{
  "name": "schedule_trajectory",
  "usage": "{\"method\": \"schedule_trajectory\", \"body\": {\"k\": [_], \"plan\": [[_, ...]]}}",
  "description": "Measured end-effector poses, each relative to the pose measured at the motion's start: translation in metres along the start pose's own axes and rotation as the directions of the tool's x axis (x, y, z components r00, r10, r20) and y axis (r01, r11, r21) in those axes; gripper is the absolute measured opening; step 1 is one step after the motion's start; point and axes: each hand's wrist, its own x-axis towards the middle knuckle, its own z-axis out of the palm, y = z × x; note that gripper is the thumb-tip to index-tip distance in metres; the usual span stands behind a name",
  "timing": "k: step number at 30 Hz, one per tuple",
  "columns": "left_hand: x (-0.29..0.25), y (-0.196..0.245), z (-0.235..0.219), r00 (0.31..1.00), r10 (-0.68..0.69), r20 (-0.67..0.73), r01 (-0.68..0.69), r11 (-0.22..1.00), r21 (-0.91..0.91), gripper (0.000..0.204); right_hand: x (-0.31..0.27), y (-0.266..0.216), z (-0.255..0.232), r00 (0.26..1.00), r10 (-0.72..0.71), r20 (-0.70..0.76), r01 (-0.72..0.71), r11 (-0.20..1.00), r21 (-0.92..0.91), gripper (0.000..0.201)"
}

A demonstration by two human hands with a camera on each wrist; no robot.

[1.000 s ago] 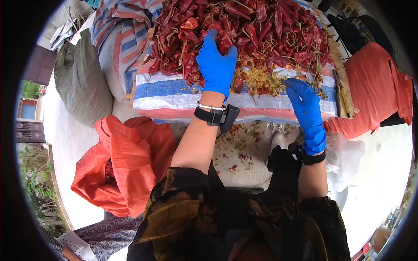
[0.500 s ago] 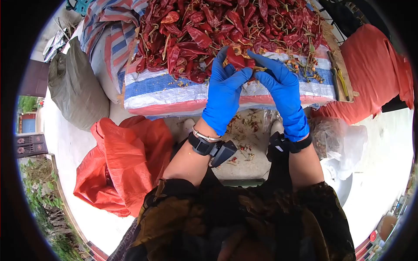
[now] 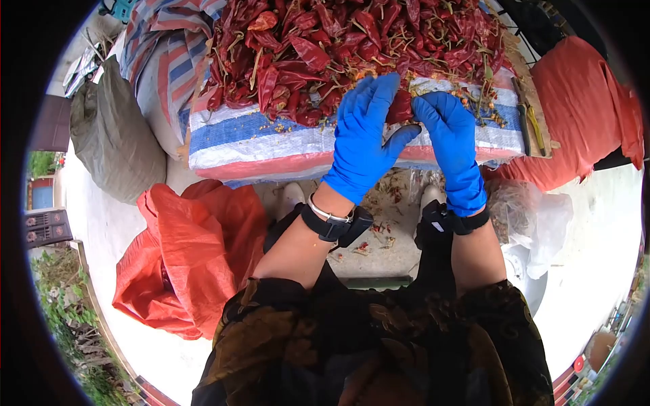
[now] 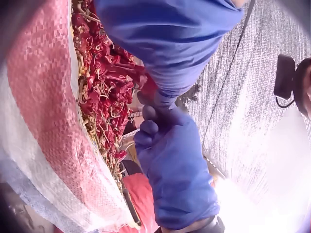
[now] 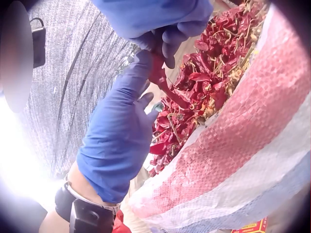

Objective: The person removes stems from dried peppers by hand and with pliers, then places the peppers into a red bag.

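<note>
A dried red pepper (image 3: 399, 108) is between the two blue-gloved hands, at the near side of a pile of dried red peppers (image 3: 318, 54). The right hand (image 3: 452, 135) pinches it from the right, with curled fingers. To its left, the left hand (image 3: 362, 135) has its fingers extended and its thumb spread apart. In the right wrist view, the pepper (image 5: 156, 73) hangs from the right hand's (image 5: 155, 17) fingertips, close to the left hand's (image 5: 119, 131) raised thumb. The left wrist view shows the pepper (image 4: 146, 86) partly hidden by the gloves.
Striped woven sheeting (image 3: 271, 152) covers the work surface's front; yellow seeds and stem scraps lie there. A yellow-and-black tool (image 3: 533, 125) lies at the right edge. An open red sack (image 3: 193, 254) stands lower left, a grey-green sack (image 3: 112, 139) beyond it, and a full red sack (image 3: 582, 111) right.
The left hand went from the pile to the pepper between the hands, then its fingers straightened and its thumb spread. The right hand came inward and now pinches the pepper.
</note>
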Motion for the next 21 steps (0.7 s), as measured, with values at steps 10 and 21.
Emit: {"method": "schedule_trajectory", "body": {"k": [10,21], "plan": [[-0.017,-0.006,0.005,0.973,-0.229,0.005,0.225,0.953,-0.204,0.024,0.001,0.001,0.006,0.988,-0.1,0.116,0.116,0.984,-0.136,0.009],[-0.019,0.0,0.001,0.804,-0.434,0.405,0.574,0.393,-0.718,0.021,-0.001,-0.003,-0.001,0.924,0.319,0.213,-0.383,0.8,0.461,0.012]]}}
